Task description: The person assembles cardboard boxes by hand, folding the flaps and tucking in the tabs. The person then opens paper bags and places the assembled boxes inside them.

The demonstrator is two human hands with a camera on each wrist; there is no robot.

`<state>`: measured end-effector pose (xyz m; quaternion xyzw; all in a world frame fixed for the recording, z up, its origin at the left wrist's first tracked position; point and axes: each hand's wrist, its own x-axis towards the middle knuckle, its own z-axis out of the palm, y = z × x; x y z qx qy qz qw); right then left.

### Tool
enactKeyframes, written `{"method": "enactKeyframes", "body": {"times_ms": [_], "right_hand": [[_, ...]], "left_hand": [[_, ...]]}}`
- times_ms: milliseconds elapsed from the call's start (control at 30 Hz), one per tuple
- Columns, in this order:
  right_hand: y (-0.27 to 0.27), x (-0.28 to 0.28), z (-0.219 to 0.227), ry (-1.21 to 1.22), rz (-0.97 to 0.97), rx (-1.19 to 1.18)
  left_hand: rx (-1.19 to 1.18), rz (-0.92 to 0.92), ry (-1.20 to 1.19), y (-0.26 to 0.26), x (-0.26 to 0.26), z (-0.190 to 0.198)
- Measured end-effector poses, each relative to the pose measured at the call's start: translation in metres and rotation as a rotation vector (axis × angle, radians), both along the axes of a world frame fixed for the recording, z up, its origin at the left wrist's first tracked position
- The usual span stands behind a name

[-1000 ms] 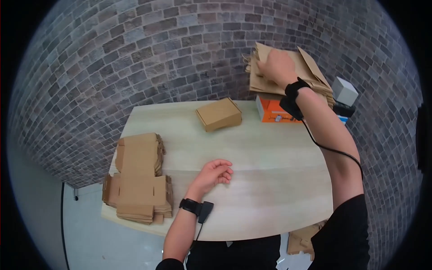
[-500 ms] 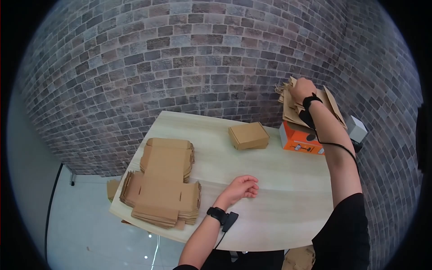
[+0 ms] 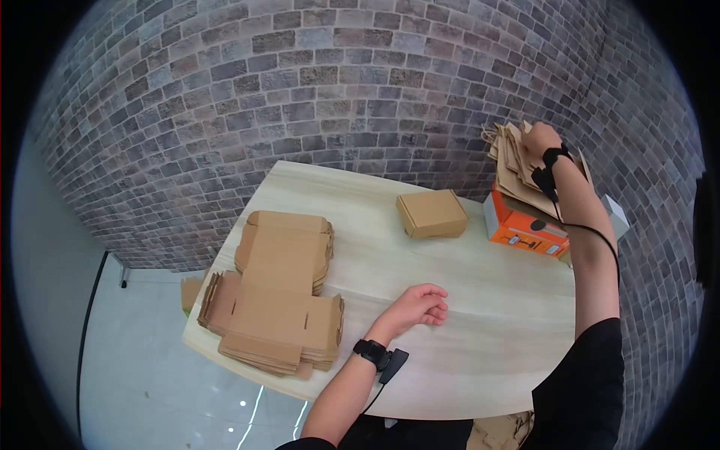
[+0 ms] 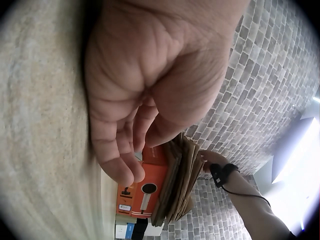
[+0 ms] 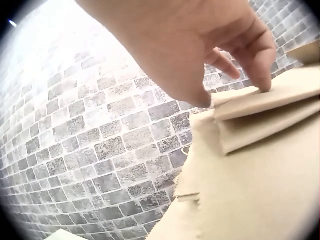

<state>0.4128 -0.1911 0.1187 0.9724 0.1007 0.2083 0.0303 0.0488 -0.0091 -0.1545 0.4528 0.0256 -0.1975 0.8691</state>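
Observation:
My right hand (image 3: pixel 541 140) is at the upper edge of a stack of brown paper bags (image 3: pixel 517 184) at the back right. In the right wrist view, its thumb and a fingertip grip the edge of a raised paper bag (image 5: pixel 270 107), with another finger hanging free beyond it. The stack rests on an orange box (image 3: pixel 525 229) with printed pictures. My left hand (image 3: pixel 416 306) is low over the middle of the table, fingers loosely bent and holding nothing. A small closed cardboard box (image 3: pixel 433 211) stands between the hands, toward the back.
Flat, unfolded cardboard box blanks (image 3: pixel 274 300) are piled on the table's left side. A white box (image 3: pixel 616 216) stands right of the orange box, partly behind my arm. The brick-patterned wall (image 3: pixel 337 90) runs behind the table. More cardboard (image 3: pixel 502 431) lies below the front edge.
The head view has swung left, so the table things appear farther right. My right hand stays at the paper bags, whose upper layers now stand more fanned out. The left hand keeps its loose pose.

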Motion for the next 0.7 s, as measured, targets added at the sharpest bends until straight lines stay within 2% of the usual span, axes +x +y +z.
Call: {"method": "enactKeyframes", "body": {"times_ms": [67, 200, 300, 400, 433, 500, 600, 700], "right_hand": [[0.009, -0.028, 0.011, 0.102, -0.057, 0.037], [-0.004, -0.001, 0.004, 0.092, -0.074, 0.024], [-0.011, 0.009, 0.006, 0.241, -0.088, 0.151], [-0.001, -0.037, 0.026, 0.347, -0.139, 0.195], [-0.006, -0.026, 0.024, 0.373, -0.174, 0.206], [-0.018, -0.008, 0.021, 0.388, -0.177, 0.172], [-0.031, -0.014, 0.027, 0.337, -0.156, 0.121], [-0.051, -0.056, 0.049, 0.213, -0.094, 0.080]], "left_hand": [[0.012, 0.010, 0.005, 0.000, 0.000, 0.003], [0.027, 0.002, 0.019, 0.001, 0.002, 0.005], [0.015, 0.005, 0.014, 0.001, 0.000, 0.005], [0.020, 0.014, 0.016, 0.000, 0.001, 0.005], [0.022, 0.013, 0.016, 0.000, 0.002, 0.005], [0.027, 0.007, 0.015, 0.000, 0.001, 0.004], [0.022, 0.008, 0.008, -0.001, 0.001, 0.005], [0.041, 0.014, 0.009, 0.000, -0.001, 0.007]]}}
